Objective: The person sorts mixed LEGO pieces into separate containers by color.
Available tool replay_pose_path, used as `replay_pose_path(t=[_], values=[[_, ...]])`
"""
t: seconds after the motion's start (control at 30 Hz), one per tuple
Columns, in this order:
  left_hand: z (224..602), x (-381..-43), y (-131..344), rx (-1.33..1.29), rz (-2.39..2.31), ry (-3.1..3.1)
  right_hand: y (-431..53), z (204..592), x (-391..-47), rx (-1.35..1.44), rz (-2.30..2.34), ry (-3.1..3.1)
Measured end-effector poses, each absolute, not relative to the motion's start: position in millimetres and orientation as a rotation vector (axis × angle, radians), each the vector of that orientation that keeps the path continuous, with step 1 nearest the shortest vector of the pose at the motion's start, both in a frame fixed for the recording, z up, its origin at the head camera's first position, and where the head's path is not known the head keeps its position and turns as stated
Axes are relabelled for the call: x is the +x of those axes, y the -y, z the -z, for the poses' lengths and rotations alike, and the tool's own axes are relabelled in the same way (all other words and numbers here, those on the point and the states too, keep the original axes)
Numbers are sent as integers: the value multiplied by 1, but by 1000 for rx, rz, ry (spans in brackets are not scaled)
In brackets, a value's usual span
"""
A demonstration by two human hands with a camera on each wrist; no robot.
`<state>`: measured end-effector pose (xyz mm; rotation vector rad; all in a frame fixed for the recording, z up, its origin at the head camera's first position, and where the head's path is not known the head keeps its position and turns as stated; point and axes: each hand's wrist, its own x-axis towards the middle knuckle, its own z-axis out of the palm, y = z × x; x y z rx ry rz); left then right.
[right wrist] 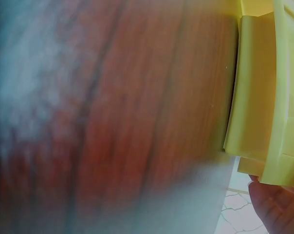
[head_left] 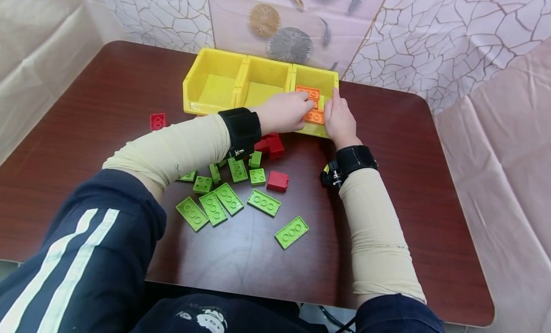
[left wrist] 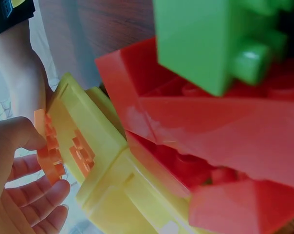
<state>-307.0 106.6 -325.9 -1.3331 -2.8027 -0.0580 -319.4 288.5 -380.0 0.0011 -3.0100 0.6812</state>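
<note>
My left hand [head_left: 281, 113] reaches into the right compartment of a yellow three-compartment bin [head_left: 215, 107]. In the left wrist view, its thumb and fingers pinch an orange toy building brick [left wrist: 50, 152]. Another orange brick [left wrist: 82, 155] lies inside that compartment. From the head view, orange bricks [head_left: 308, 89] show beside the left fingertips, partly covered by them. My right hand [head_left: 342, 118] grips the right side wall of the bin; the right wrist view catches only part of this hand [right wrist: 279, 207] at the bin's edge.
Several green bricks [head_left: 213, 207] lie scattered in front of the bin. Red bricks [head_left: 275, 146] sit below the left wrist, with a single red brick [head_left: 278, 181] nearer. Another red brick [head_left: 158, 121] is at the left. The left forearm hides part of the pile.
</note>
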Motion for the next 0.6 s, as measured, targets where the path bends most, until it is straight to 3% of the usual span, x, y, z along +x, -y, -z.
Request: replay_pose_path(t=[0.6], values=[[340,-322,-136,-1312,46,2834,-291,380,-321,-11,-707,3051]])
